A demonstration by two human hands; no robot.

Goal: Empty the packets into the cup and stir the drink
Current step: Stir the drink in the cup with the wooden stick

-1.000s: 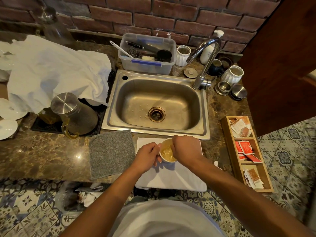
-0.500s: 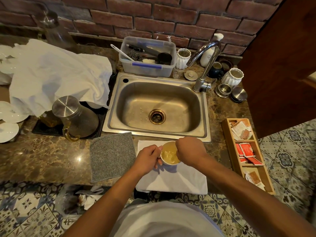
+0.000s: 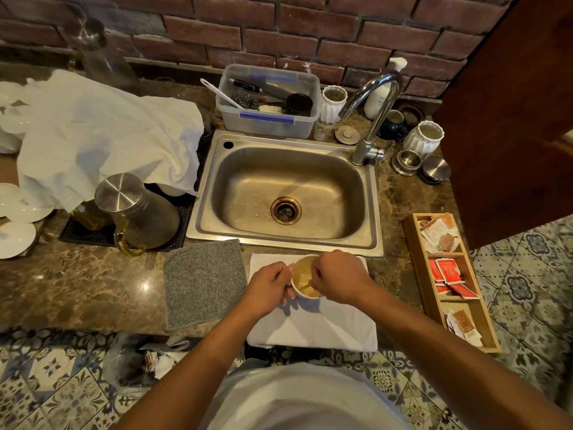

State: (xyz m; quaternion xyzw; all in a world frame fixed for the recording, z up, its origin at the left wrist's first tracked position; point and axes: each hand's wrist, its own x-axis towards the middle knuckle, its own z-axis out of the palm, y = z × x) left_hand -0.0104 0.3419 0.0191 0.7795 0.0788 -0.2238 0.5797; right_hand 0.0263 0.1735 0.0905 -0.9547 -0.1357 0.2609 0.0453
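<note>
Curled fingers of the left hand (image 3: pixel 269 287) grip the left side of the cup (image 3: pixel 305 279), steadying it, while the right hand (image 3: pixel 336 276) closes in a pinch over the cup's right rim on what looks like a thin stirrer (image 3: pixel 305 286) dipping into the pale brown drink; the stirrer is mostly hidden, so I cannot say what it is. The cup stands on a folded white towel (image 3: pixel 313 324) at the front edge of the countertop (image 3: pixel 86 290), just beside a grey cloth (image 3: pixel 203 279) on its left and right in front of the sink (image 3: pixel 285 193). Judging from this, the packets are already in and stirring is under way. The soft towel is the main risk: it gives a wobbly footing, so a hard stir could tip the cup or slop drink over the rim. The cup also sits close to the counter's front edge, and a slip of the left hand could push it off. At the right edge, the wooden tray (image 3: pixel 417 268) of packets (image 3: pixel 446 274) lies well apart, out of harm.
</note>
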